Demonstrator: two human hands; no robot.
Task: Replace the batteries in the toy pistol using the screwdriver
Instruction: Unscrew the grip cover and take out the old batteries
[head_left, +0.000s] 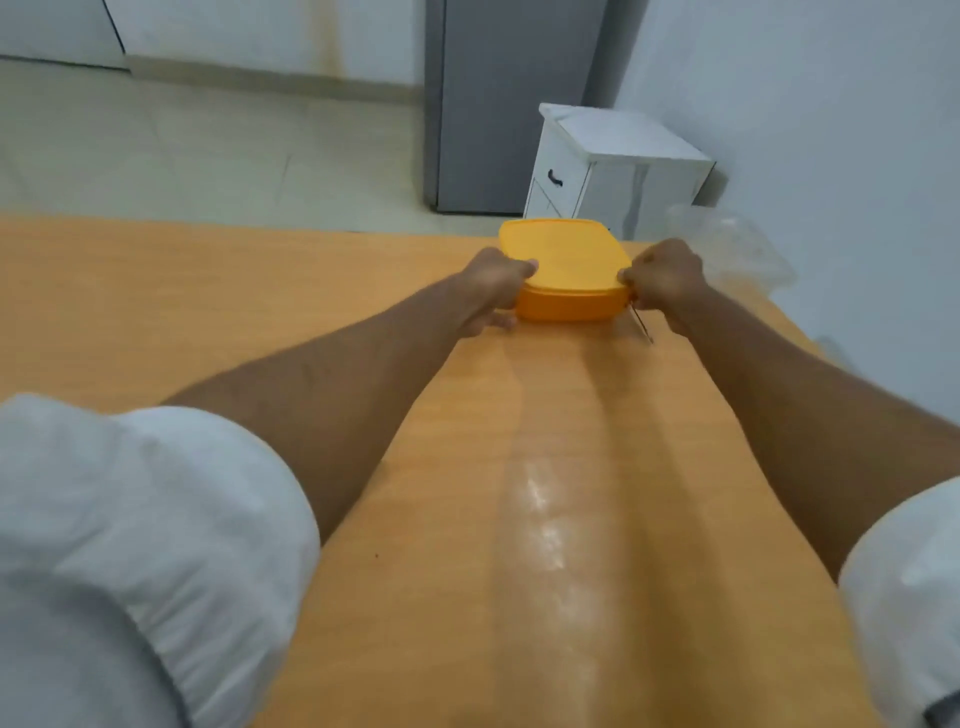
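Both hands on the lidded orange box (566, 270): left hand (493, 291) grips its left edge, right hand (667, 283) grips the right edge plus a thin screwdriver (642, 325). Contents hidden. Clear tub (737, 249) just beside.

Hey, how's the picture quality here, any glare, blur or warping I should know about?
Head view: a streak of glare runs down the table between the arms; wide-angle warping stretches the forearms and bulges the white sleeves; the whole frame is soft, and the left hand and right hand on the orange box look slightly smeared; the thin rod is faint.
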